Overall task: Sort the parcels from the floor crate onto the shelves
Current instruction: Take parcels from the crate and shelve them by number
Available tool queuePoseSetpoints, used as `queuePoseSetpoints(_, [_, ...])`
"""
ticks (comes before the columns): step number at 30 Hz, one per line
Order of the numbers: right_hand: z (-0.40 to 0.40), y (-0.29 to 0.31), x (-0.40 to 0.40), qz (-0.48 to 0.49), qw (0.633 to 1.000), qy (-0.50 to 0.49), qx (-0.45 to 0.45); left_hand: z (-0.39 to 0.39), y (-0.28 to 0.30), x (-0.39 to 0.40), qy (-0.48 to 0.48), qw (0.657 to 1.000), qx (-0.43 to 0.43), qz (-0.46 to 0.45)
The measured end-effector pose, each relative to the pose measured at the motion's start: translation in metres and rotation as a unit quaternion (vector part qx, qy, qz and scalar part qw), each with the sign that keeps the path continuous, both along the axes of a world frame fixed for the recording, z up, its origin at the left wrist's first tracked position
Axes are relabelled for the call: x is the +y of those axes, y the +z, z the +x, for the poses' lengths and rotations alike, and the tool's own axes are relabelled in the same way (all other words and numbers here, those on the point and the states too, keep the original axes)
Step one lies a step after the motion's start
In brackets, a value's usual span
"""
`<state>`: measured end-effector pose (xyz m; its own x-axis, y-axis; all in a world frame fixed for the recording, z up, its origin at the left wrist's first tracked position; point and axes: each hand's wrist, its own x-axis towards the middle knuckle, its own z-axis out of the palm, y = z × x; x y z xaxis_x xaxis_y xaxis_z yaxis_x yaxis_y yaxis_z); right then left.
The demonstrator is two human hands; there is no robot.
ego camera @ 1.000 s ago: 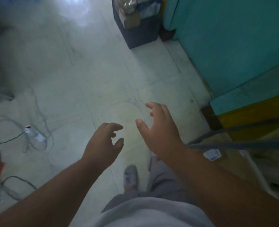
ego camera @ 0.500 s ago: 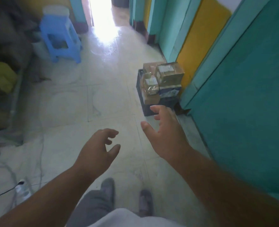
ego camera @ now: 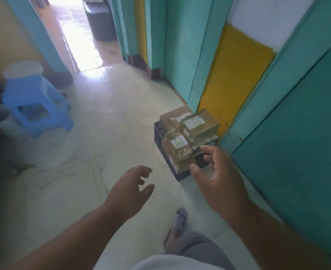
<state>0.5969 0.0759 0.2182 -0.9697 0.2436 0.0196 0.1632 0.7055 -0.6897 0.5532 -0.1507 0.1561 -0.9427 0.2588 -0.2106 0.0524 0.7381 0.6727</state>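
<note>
A dark plastic crate stands on the floor against the teal and yellow wall. Several taped cardboard parcels fill it; the top one carries a white label, and a smaller labelled parcel sits at the front left. My right hand hovers in front of the crate's near corner, fingers loosely spread, holding nothing. My left hand hangs lower and to the left over bare floor, fingers relaxed and empty. No shelves are in view.
A blue plastic stool with a white lid on it stands at the left. A bright doorway opens at the back. The teal wall runs along the right. My feet are below the hands on pale floor tiles.
The view has swung up from the floor and closed in on the crate. Both hands stay empty; the right hand now reaches close to the crate's front.
</note>
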Motion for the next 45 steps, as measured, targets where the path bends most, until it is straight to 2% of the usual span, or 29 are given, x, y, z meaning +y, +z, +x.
queuePoseSetpoints(6, [-0.112,-0.014,0.045,0.006,0.999,-0.042,-0.029,-0.15,-0.017,0.059,-0.045,0.998,-0.043,0.003])
queuePoseSetpoints(11, [-0.223,-0.007,0.043,0.018,0.998,-0.052,-0.043,-0.268,0.0,0.056,-0.086,0.995,-0.04,-0.022])
queuePoseSetpoints(14, [-0.286,-0.022,0.035,0.026,0.997,-0.073,-0.028,-0.342,-0.016,0.055,-0.109,0.993,-0.035,-0.036])
queuePoseSetpoints(19, [-0.359,-0.068,0.025,0.002,0.979,-0.198,-0.042,-0.453,-0.062,0.059,-0.242,0.965,-0.069,-0.071])
queuePoseSetpoints(24, [-0.383,-0.098,0.009,-0.046,0.936,-0.338,-0.086,-0.533,-0.093,0.075,-0.356,0.921,-0.092,-0.128])
queuePoseSetpoints(29, [-0.373,-0.151,0.002,-0.064,0.884,-0.44,-0.145,-0.552,-0.157,0.122,-0.441,0.867,-0.152,-0.173])
queuePoseSetpoints(32, [-0.364,-0.2,0.001,-0.095,0.857,-0.47,-0.188,-0.547,-0.212,0.148,-0.441,0.854,-0.204,-0.184])
queuePoseSetpoints(37, [-0.352,-0.303,0.013,-0.145,0.824,-0.492,-0.241,-0.542,-0.303,0.176,-0.39,0.854,-0.278,-0.202])
queuePoseSetpoints(40, [-0.348,-0.367,0.021,-0.168,0.804,-0.501,-0.272,-0.542,-0.361,0.19,-0.382,0.842,-0.31,-0.223])
queuePoseSetpoints(43, [-0.347,-0.423,0.033,-0.171,0.782,-0.523,-0.293,-0.537,-0.412,0.196,-0.336,0.867,-0.309,-0.202])
queuePoseSetpoints(45, [-0.348,-0.453,0.042,-0.163,0.769,-0.538,-0.302,-0.531,-0.424,0.201,-0.317,0.881,-0.291,-0.197])
